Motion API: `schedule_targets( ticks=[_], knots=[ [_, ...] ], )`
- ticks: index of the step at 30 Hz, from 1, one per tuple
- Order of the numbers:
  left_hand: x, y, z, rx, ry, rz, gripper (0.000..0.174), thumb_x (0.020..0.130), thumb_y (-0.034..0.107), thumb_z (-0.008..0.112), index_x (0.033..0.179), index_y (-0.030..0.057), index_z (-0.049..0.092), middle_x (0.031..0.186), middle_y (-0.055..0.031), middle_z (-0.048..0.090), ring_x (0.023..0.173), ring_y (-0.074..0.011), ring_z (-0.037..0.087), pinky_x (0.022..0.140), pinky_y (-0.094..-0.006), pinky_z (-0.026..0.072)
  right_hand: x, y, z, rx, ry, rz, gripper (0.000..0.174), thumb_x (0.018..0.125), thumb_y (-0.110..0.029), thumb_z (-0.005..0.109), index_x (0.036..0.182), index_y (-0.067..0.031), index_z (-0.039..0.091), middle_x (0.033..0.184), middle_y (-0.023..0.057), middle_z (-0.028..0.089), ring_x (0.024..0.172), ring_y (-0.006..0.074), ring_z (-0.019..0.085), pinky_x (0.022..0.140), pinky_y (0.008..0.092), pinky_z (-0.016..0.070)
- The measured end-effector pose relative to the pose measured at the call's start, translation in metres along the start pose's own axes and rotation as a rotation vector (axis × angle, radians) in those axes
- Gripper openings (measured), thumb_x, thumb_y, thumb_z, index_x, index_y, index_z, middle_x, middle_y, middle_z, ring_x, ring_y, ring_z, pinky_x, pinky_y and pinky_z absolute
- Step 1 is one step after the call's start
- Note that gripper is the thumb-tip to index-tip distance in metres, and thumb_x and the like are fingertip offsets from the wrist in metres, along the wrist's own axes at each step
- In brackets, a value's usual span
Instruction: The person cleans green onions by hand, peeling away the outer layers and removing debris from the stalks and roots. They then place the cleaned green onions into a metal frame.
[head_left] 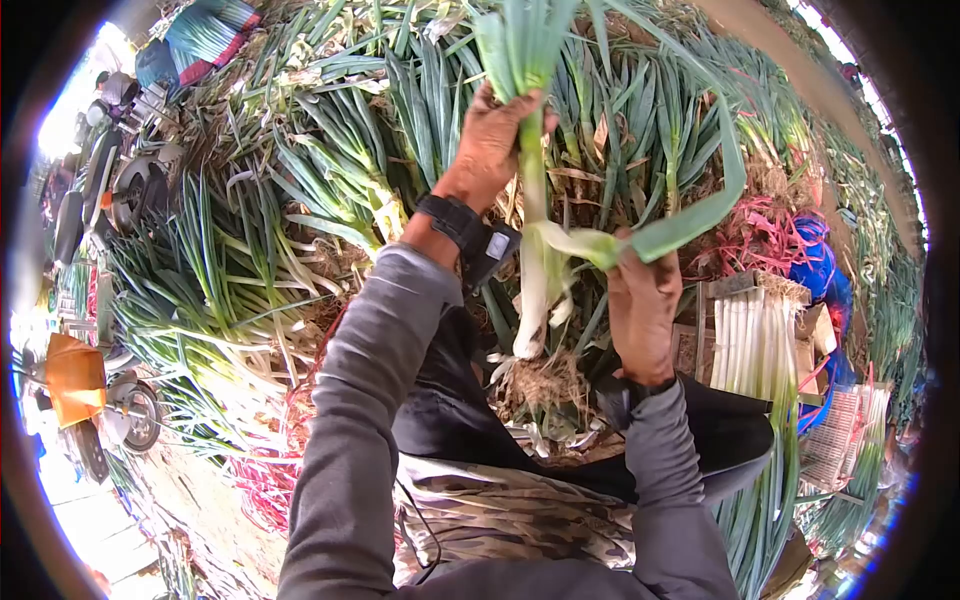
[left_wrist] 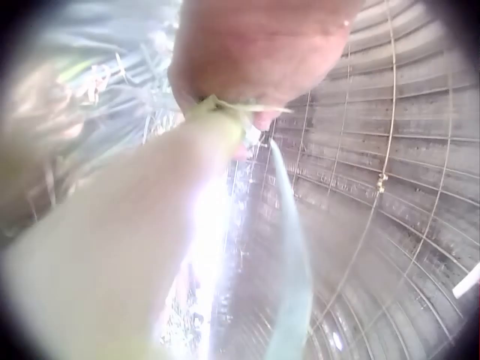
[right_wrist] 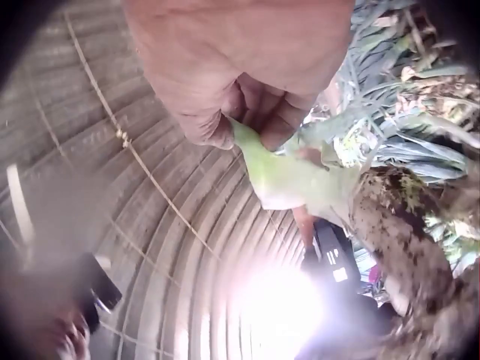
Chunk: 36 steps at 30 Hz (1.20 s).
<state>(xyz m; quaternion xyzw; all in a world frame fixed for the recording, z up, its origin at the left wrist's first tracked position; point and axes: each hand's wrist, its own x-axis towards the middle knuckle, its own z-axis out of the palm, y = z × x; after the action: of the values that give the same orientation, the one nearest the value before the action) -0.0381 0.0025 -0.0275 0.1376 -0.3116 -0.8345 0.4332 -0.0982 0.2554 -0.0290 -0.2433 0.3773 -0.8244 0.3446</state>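
A large green onion (head_left: 533,230) hangs upright in the middle of the head view, its white end and roots pointing down. The left hand (head_left: 492,135) grips it around the upper stalk, below the green leaves; in the left wrist view the hand (left_wrist: 262,52) is closed round the pale stalk (left_wrist: 127,225). Right of the stalk, the right hand (head_left: 641,305) pinches a leaf (head_left: 690,225) that is bent away from the stem. Thumb and fingers of the right hand (right_wrist: 240,75) hold the leaf's pale green base (right_wrist: 274,176) in the right wrist view.
Piles of green onions (head_left: 220,260) lie around the person on the left and ahead. On the right are a bundle of trimmed white stalks (head_left: 755,340), pink strings (head_left: 755,235) and blue material (head_left: 815,250). Motorbikes (head_left: 130,410) stand at the far left.
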Motion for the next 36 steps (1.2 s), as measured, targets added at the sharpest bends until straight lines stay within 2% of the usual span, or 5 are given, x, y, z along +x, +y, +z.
schedule_targets(
  ticks=[5, 12, 20, 26, 36],
  knots=[
    [0.000, 0.031, -0.015, 0.062, -0.005, 0.174, 0.038, 0.093, 0.004, 0.070, 0.122, 0.0088, 0.046, 0.105, -0.0143, 0.063, 0.084, -0.0246, 0.070, 0.064, -0.0328, 0.0637, -0.040, -0.006, -0.057, 0.004, 0.185, 0.198, 0.019, 0.092, -0.005, 0.071, 0.110, -0.0061, 0.066, 0.103, 0.0066, 0.073, 0.082, 0.0090, 0.066, 0.073, 0.0264, 0.0545],
    [0.000, 0.035, -0.017, 0.289, -0.063, 0.396, 0.029, 0.095, 0.012, 0.070, 0.118, 0.0102, 0.053, 0.102, -0.0071, 0.064, 0.078, -0.0188, 0.069, 0.065, -0.0293, 0.0594, -0.090, 0.092, -0.172, -0.934, -0.018, 0.916, 0.033, 0.096, -0.022, 0.069, 0.116, 0.0040, 0.063, 0.098, 0.0090, 0.068, 0.085, 0.0176, 0.067, 0.067, 0.0322, 0.0528],
    [0.006, 0.034, -0.018, 0.224, 0.021, 0.347, 0.029, 0.100, 0.017, 0.065, 0.125, 0.0082, 0.052, 0.101, -0.0072, 0.062, 0.080, -0.0206, 0.065, 0.065, -0.0336, 0.0565, 0.006, 0.047, -0.030, -1.297, -0.360, -0.380, 0.051, 0.092, -0.034, 0.074, 0.128, -0.0026, 0.058, 0.119, 0.0195, 0.063, 0.086, 0.0312, 0.070, 0.067, 0.0381, 0.0570],
    [0.018, 0.038, -0.051, 0.140, 0.151, 0.352, 0.033, 0.101, 0.022, 0.065, 0.122, 0.0080, 0.045, 0.096, -0.0151, 0.062, 0.074, -0.0242, 0.062, 0.063, -0.0357, 0.0544, 0.024, 0.070, -0.008, -1.460, -0.621, -0.430, 0.031, 0.092, -0.035, 0.072, 0.095, -0.0057, 0.063, 0.084, 0.0093, 0.067, 0.066, 0.0313, 0.068, 0.054, 0.0405, 0.0538],
    [0.043, 0.039, -0.116, -0.062, 0.478, 0.173, 0.033, 0.100, 0.025, 0.066, 0.114, 0.0073, 0.042, 0.085, -0.0139, 0.062, 0.062, -0.0259, 0.061, 0.056, -0.0393, 0.0528, -0.029, -0.009, 0.009, -1.683, -0.670, -0.376, 0.022, 0.095, -0.027, 0.069, 0.084, -0.0081, 0.064, 0.070, 0.0050, 0.061, 0.051, 0.0243, 0.063, 0.046, 0.0362, 0.0492]
  ],
)
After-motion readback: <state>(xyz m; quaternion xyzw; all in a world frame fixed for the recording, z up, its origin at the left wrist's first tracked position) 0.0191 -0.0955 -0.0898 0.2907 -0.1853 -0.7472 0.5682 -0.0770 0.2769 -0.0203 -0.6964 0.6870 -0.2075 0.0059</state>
